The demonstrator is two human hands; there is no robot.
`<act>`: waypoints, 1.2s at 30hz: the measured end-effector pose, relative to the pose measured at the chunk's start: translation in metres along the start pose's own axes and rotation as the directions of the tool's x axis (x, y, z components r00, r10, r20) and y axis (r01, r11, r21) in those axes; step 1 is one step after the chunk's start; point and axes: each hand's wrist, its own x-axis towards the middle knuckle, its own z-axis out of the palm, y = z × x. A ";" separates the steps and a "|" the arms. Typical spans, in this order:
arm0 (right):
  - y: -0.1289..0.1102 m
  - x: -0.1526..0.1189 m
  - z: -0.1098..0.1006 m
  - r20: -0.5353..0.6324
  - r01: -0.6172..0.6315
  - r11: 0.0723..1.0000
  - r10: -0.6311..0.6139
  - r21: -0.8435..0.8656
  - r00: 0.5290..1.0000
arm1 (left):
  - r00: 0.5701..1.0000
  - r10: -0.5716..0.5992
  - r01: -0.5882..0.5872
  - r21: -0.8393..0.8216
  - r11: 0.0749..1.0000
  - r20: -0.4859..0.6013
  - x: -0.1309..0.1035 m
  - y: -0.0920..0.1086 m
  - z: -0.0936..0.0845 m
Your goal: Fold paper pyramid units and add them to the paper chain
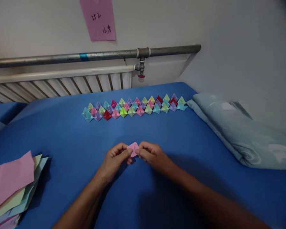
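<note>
A small pink piece of folded paper (133, 148) is held up over the blue surface, its top coming to a point. My left hand (118, 156) pinches its left side between thumb and fingers. On the other side, my right hand (150, 153) grips the right edge the same way, so both hands are closed on it. Beyond them, rows of small folded paper boats (123, 112) in pink, green, blue, purple, red and yellow stand close together.
At the left lies a stack of coloured paper sheets (11, 181), pink on top. A folded pale green blanket (238, 133) rests along the right wall. Behind the blue surface (62, 133) are a white radiator (69, 84), a metal pipe (109, 56) and a red-handled valve (141, 76).
</note>
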 end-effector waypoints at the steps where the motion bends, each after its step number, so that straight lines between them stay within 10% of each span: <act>1: 0.000 0.000 0.000 0.004 -0.003 1.000 0.003 -0.004 1.000 | 1.000 0.003 -0.003 -0.002 1.000 -0.011 0.000 0.000 -0.001; 36: 0.000 0.001 0.005 0.149 -0.141 0.990 0.137 0.013 0.979 | 0.998 -0.063 0.061 0.076 0.995 0.022 0.000 0.005 -0.002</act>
